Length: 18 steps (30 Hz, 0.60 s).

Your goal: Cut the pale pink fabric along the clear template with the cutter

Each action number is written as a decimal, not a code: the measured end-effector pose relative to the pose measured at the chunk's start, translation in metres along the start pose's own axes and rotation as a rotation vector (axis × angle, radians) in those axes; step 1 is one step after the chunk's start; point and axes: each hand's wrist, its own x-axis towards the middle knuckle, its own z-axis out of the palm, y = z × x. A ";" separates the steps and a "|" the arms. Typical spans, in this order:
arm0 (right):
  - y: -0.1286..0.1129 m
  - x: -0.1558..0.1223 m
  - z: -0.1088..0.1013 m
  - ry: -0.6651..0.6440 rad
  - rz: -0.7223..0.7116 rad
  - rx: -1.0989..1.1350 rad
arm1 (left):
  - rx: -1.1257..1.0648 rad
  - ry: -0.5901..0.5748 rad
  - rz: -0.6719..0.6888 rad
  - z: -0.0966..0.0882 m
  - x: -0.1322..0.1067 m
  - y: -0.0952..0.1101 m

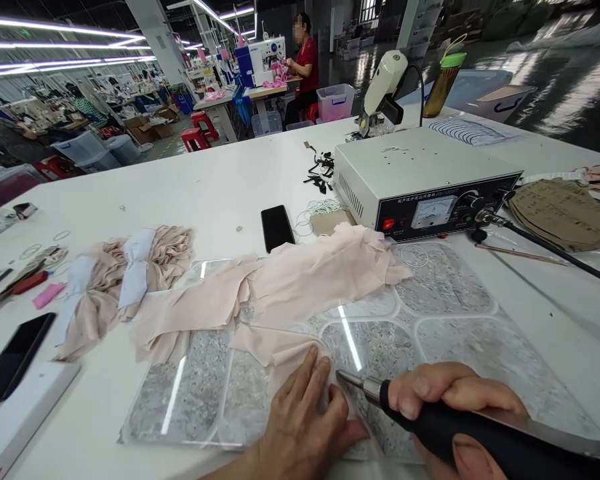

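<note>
My left hand point(305, 420) lies flat with fingers stretched out, pressing a piece of pale pink fabric point(280, 350) onto a clear glass plate point(445, 333). My right hand point(455, 413) is wrapped round the black handle of a cutting tool point(480, 433); its metal tip point(347, 378) points left and touches the fabric beside my left fingers. More pale pink fabric pieces point(310, 273) lie spread across the plate behind.
A white control box point(420, 180) with a meter stands behind the plate, cables running right. A black phone point(277, 227) lies beside it. Bundled fabric point(125, 280) and another phone point(13, 360) lie at left. A person sews far behind at a machine.
</note>
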 end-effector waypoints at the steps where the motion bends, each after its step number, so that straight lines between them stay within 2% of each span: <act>1: 0.000 0.000 0.001 0.019 0.006 -0.016 | -0.002 -0.001 0.000 0.000 0.000 0.000; 8: 0.010 -0.001 0.003 -0.024 -0.056 -0.088 | -0.004 0.024 0.002 0.000 0.000 0.000; 18: 0.015 0.002 0.008 -0.018 -0.072 -0.050 | -0.009 -0.050 0.008 -0.003 -0.002 -0.002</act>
